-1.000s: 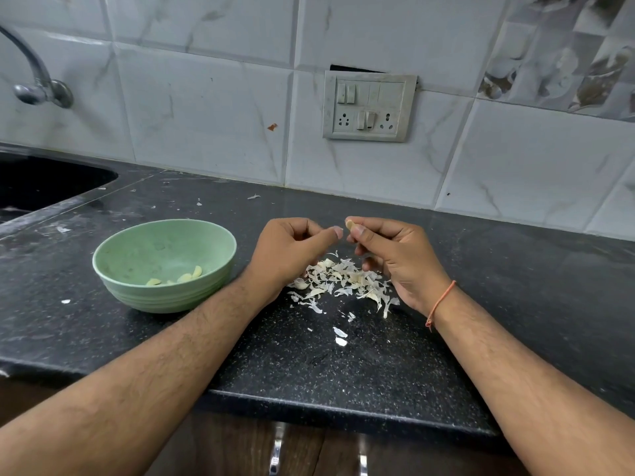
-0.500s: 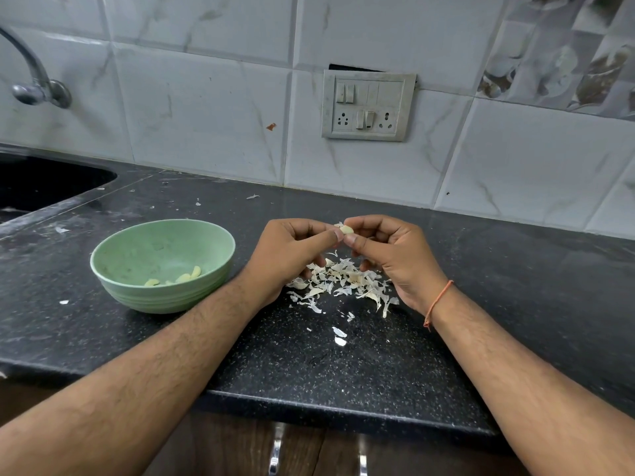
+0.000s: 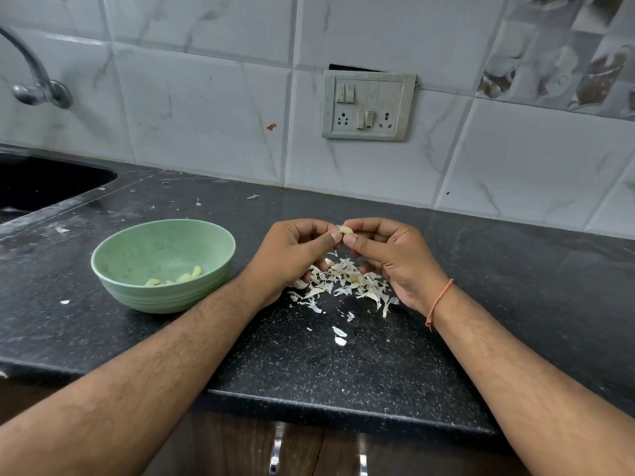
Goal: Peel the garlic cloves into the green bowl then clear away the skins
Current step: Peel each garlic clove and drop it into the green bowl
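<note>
Head view: my two forearms reach in from the bottom edge and meet above the black counter (image 3: 515,269).
Left hand (image 3: 292,255): fingers curled, thumb tip pressed against the garlic clove (image 3: 346,230) from its 9 o'clock side; I am pinching it.
Right hand (image 3: 395,259): fingers curled, thumb and forefinger pinching the same clove from its 3 o'clock side; an orange thread (image 3: 438,304) circles this wrist.
Garlic clove: pale, held between both hands, up off the counter, directly above the pile of skins.
Skins (image 3: 343,283): a loose white heap on the counter between my wrists, at 6 o'clock from the clove, with a few stray flakes (image 3: 339,335) lying further toward 6 o'clock.
Green bowl (image 3: 113,255): upright on the counter at 9 o'clock from my hands, apart from my left wrist; a few peeled cloves (image 3: 184,277) lie on its bottom.
Sink (image 3: 41,187): dark basin at 10 o'clock from the bowl, with a metal tap (image 3: 37,87) on the wall above.
Switch plate (image 3: 368,105): on the tiled wall at 12 o'clock from my hands.
</note>
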